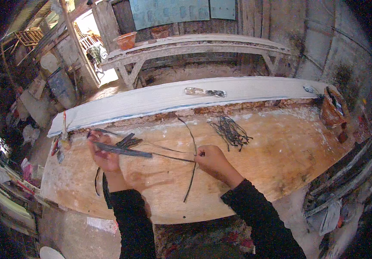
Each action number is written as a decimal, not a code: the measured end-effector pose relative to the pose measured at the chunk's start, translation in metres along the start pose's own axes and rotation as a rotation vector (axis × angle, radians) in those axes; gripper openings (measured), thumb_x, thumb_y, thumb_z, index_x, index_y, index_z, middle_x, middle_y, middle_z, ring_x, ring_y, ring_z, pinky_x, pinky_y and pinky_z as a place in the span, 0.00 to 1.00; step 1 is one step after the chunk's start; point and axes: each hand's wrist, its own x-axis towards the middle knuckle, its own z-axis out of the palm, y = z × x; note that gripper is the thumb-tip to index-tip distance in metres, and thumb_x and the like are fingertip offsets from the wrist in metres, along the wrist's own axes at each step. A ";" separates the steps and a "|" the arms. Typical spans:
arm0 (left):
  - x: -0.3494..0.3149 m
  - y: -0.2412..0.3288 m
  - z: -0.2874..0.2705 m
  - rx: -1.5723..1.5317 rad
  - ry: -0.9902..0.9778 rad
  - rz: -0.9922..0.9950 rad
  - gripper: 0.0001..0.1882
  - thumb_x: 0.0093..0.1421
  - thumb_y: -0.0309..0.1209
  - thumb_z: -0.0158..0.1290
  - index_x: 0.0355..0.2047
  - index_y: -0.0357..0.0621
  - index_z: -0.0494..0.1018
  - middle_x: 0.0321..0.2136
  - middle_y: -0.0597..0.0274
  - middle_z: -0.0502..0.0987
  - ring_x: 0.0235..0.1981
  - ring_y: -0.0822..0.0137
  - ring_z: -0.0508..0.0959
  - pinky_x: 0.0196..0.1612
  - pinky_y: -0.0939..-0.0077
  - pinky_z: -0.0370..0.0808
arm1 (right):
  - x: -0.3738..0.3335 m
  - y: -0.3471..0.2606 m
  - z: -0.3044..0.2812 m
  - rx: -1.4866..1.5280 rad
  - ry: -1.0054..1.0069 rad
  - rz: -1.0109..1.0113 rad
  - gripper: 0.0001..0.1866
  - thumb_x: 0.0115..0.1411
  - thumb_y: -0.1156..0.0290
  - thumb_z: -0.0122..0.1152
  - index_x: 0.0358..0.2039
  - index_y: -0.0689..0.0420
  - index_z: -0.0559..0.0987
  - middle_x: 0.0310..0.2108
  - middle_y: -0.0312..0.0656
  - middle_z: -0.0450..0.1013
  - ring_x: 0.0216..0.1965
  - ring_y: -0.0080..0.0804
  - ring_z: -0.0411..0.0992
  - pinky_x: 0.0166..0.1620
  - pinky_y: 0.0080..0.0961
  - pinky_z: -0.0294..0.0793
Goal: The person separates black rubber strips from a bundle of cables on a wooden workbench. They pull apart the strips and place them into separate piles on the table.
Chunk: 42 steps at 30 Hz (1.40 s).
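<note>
My left hand (104,152) is closed at the left of the wooden tabletop, around a flat dark grey strip (130,151) that points right. Thin black strands (173,158) stretch from about this hand to my right hand. My right hand (214,163) pinches them near the middle of the table, fingertips together. A thin black strip (189,187) runs up and down past those fingertips, its lower end toward me. Short dark strips (130,141) lie just beyond my left hand. Farther right lies a loose pile of knotted black strips (230,131). More dark strips (105,190) show beside my left wrist.
A long white board (151,98) edges the table's far side, with a worn brush-like or knife-like tool (205,92) on it. An orange-brown pot (333,108) stands at the right end, a brush (64,129) at the left. Behind is a bench (203,44) with clay pots (125,41).
</note>
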 end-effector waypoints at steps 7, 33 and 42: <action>-0.003 0.052 -0.007 0.007 -0.192 -0.035 0.12 0.60 0.38 0.43 0.35 0.43 0.69 0.39 0.65 0.69 0.22 0.75 0.64 0.20 0.83 0.66 | 0.005 0.007 -0.007 -0.131 0.061 0.143 0.13 0.43 0.62 0.58 0.21 0.60 0.76 0.19 0.46 0.72 0.21 0.37 0.71 0.26 0.30 0.68; -0.059 -0.147 -0.030 1.402 0.136 -0.664 0.06 0.51 0.28 0.57 0.29 0.43 0.72 0.21 0.72 0.74 0.17 0.84 0.67 0.17 0.91 0.57 | 0.000 -0.008 0.006 0.724 -0.046 0.092 0.05 0.54 0.72 0.56 0.26 0.60 0.74 0.23 0.32 0.70 0.23 0.14 0.64 0.26 0.11 0.60; -0.059 -0.140 -0.044 1.351 0.069 -0.715 0.05 0.51 0.28 0.56 0.28 0.42 0.73 0.20 0.72 0.73 0.18 0.84 0.67 0.18 0.91 0.59 | -0.001 -0.013 0.002 0.741 0.022 0.058 0.07 0.50 0.70 0.57 0.21 0.59 0.74 0.17 0.30 0.67 0.20 0.16 0.61 0.23 0.16 0.59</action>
